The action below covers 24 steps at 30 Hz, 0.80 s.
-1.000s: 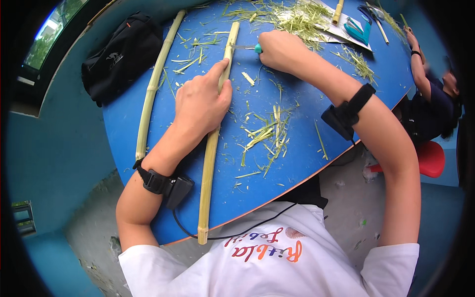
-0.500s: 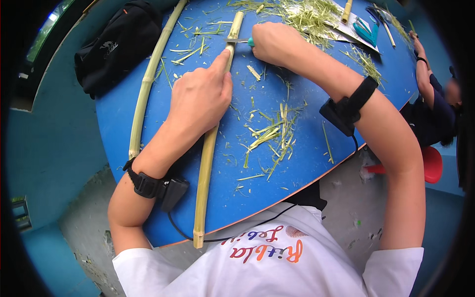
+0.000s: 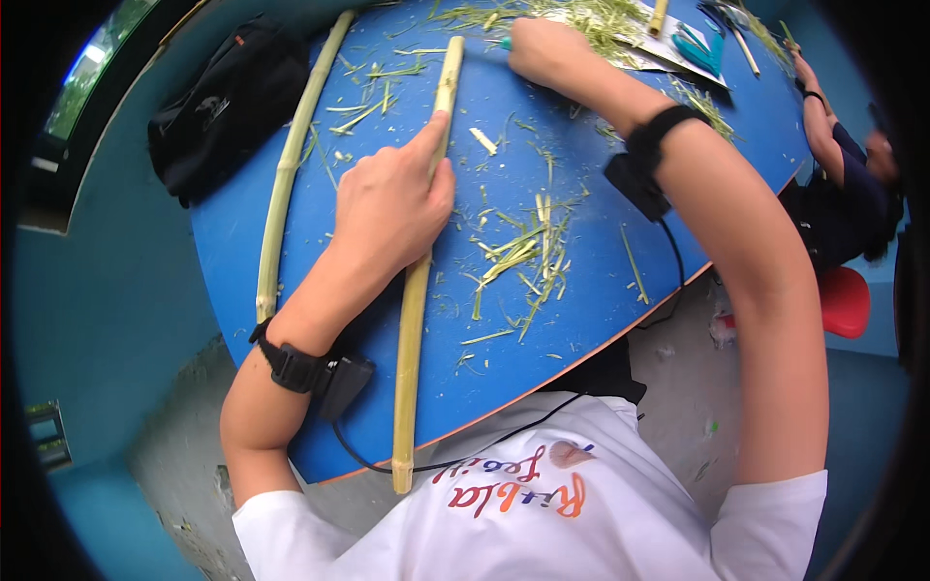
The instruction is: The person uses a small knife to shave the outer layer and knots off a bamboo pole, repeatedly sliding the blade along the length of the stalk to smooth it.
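Note:
My left hand (image 3: 395, 198) is closed round a bamboo pole (image 3: 412, 349), its index finger stretched along the pole toward the far end. The pole lies lengthwise on the blue table (image 3: 581, 281), and its near end sticks out past the edge over my lap. Beyond the pole's far end, to its right, my right hand (image 3: 547, 50) is closed on a knife with a teal handle (image 3: 506, 44). Most of the handle is hidden in my fist. The blade is blurred and points left, toward the pole's tip.
A second bamboo pole (image 3: 288, 165) lies to the left, beside a black bag (image 3: 228, 111). Green shavings (image 3: 528, 252) are scattered about, with a larger heap (image 3: 601, 34) at the back. A teal tool (image 3: 699, 48) rests on white paper. Another person (image 3: 838, 155) is at the right.
My right hand has moved the knife off the pole's surface, away from me past its far end. My left hand keeps its hold on the pole.

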{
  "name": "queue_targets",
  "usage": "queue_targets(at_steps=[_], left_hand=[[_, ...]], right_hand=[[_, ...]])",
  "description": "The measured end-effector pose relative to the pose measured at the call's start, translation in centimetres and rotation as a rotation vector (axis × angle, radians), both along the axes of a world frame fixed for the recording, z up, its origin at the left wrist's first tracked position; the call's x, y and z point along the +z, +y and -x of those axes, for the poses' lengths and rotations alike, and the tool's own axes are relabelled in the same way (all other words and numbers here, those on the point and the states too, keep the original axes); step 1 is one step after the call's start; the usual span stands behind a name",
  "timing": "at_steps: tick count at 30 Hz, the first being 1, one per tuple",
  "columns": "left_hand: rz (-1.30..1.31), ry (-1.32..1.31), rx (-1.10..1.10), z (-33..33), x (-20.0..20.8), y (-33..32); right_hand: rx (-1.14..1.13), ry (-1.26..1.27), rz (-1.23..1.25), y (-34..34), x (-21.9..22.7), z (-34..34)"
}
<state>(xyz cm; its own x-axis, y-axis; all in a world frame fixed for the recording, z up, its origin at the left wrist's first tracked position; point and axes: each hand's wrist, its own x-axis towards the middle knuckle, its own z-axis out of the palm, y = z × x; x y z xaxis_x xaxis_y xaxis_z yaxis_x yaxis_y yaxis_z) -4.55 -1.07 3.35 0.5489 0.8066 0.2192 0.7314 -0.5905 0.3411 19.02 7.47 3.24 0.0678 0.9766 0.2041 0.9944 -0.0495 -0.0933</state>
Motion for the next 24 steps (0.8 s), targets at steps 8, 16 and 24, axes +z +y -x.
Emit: queue_targets(at_steps=[8, 16, 24], left_hand=[[-0.045, 0.031, -0.003, 0.6, 0.2, -0.1], [-0.043, 0.025, -0.031, 0.3, 0.4, -0.2], [-0.076, 0.044, -0.012, 0.2, 0.2, -0.1]], right_hand=[[0.229, -0.043, 0.118, -4.9, 1.6, 3.1], [0.212, -0.109, 0.084, -4.1, 1.0, 4.1], [0.194, -0.094, 0.097, -3.5, 1.5, 4.7]])
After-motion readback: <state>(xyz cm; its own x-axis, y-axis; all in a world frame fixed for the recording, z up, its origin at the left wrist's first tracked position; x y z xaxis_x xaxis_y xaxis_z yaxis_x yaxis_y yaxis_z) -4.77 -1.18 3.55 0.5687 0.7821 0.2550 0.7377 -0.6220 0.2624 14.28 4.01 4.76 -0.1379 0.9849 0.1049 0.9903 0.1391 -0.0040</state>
